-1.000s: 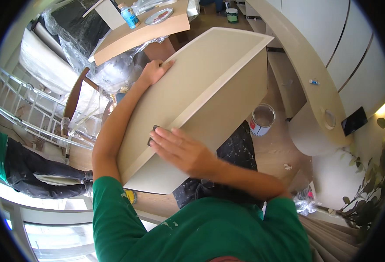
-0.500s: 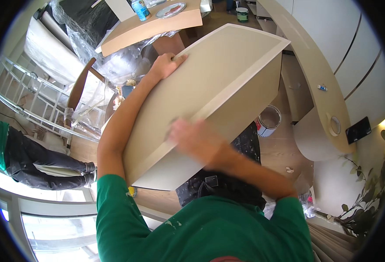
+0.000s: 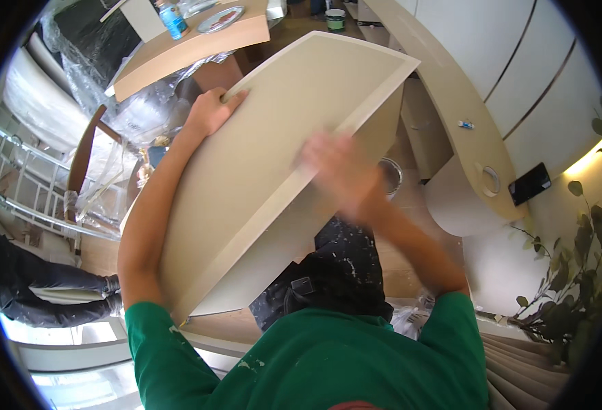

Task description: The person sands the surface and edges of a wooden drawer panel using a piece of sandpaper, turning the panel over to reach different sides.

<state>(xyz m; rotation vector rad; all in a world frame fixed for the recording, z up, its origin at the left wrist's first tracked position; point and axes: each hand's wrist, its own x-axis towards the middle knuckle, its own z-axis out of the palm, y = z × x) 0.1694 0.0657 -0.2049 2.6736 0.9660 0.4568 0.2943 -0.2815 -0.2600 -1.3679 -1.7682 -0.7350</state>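
A large beige box-shaped furniture piece (image 3: 267, 143) with a paler raised border lies tilted across my front. My left hand (image 3: 213, 111) grips its far left edge, thumb on the flat face and fingers curled over the side, out of sight. On the near right border rests my right hand (image 3: 342, 167), smeared by motion. Whatever may lie under its fingers cannot be made out. My left forearm runs along the left edge of the piece.
A cardboard-coloured table (image 3: 192, 58) bears a bottle (image 3: 172, 22) and a plate (image 3: 220, 20). Right of me curves a beige counter (image 3: 451, 89) with a tape roll (image 3: 490, 180) and a phone (image 3: 529, 184). A paint can (image 3: 390, 176) stands on the floor. Another person's legs (image 3: 48, 280) show at left.
My right hand has slid along the border, away from me toward the far right end. My left hand keeps its grip. The whole view has shifted a little.
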